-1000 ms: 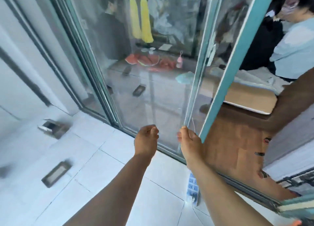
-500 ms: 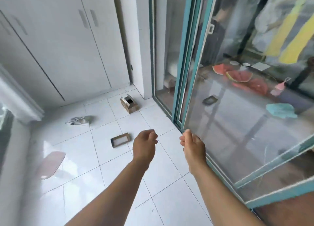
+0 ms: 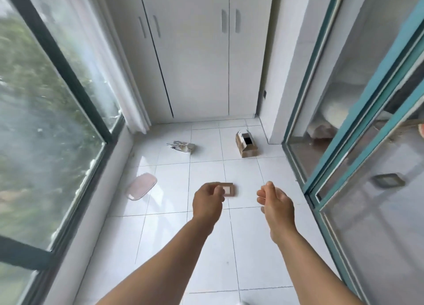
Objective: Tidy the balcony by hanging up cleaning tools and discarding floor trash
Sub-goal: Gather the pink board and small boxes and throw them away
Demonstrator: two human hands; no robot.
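Trash lies scattered on the white tiled balcony floor (image 3: 206,259). A flat brown cardboard frame (image 3: 229,189) lies in the middle, partly hidden behind my left hand (image 3: 207,202). Farther back stands a torn brown cardboard box (image 3: 246,144) with a dark opening. A crumpled white wrapper (image 3: 182,147) lies to its left. A clear pinkish plastic lid (image 3: 142,186) rests near the left window wall. My left hand hangs in the air with fingers curled and nothing in it. My right hand (image 3: 275,205) is held beside it, fingers loosely bent, holding nothing.
White cupboard doors (image 3: 202,52) close off the far end. A large window (image 3: 46,121) with a white curtain (image 3: 110,75) runs along the left. A teal-framed sliding glass door (image 3: 358,132) runs along the right.
The view has swung left from the sliding door to the balcony's far end. Both hands have left the door frame and now hang over the floor.
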